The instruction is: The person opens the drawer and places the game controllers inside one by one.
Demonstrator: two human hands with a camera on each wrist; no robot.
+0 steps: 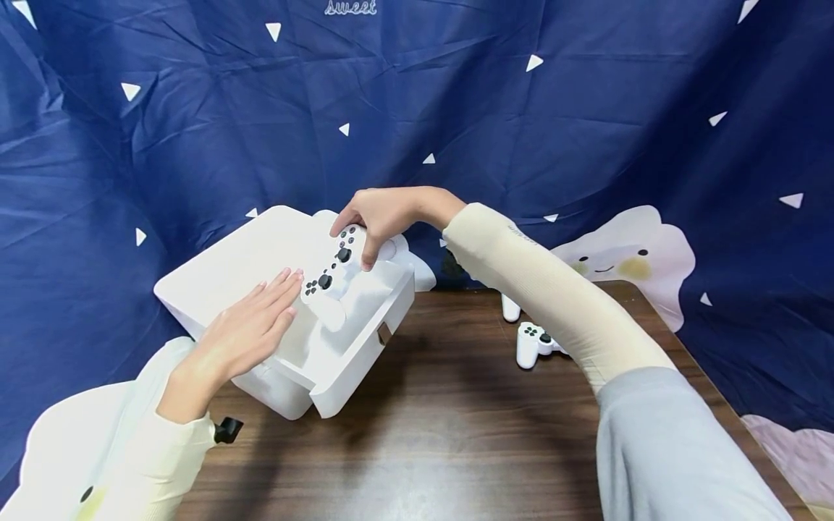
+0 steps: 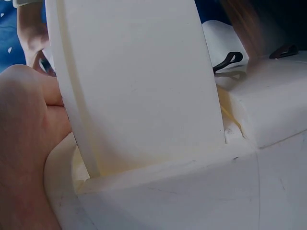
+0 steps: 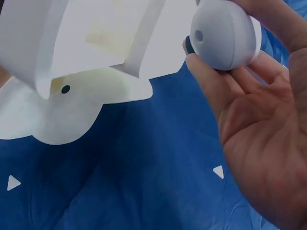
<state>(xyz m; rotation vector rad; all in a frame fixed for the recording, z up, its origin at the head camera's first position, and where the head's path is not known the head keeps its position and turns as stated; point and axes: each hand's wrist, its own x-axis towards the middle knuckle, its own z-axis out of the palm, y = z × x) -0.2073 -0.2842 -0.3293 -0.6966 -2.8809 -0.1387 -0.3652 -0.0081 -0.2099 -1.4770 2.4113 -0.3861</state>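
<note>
A white game controller (image 1: 334, 278) with black sticks is tilted over the pulled-out drawer (image 1: 365, 365) of a white box (image 1: 241, 268). My right hand (image 1: 386, 215) grips it by one end, thumb on the near side; in the right wrist view the fingers curl round the controller (image 3: 225, 36). My left hand (image 1: 244, 331) lies with straight fingers beside the drawer, fingertips close to the controller's other end; whether they touch it I cannot tell. In the left wrist view that hand (image 2: 24, 148) is along the drawer's side (image 2: 139, 81).
To the right on the brown wooden table (image 1: 449, 420) lie a white controller (image 1: 529, 347) and part of another (image 1: 511, 307), partly hidden by my right arm. A blue curtain (image 1: 417, 87) with white triangles hangs behind. A brown tab (image 1: 384, 333) sits on the drawer front.
</note>
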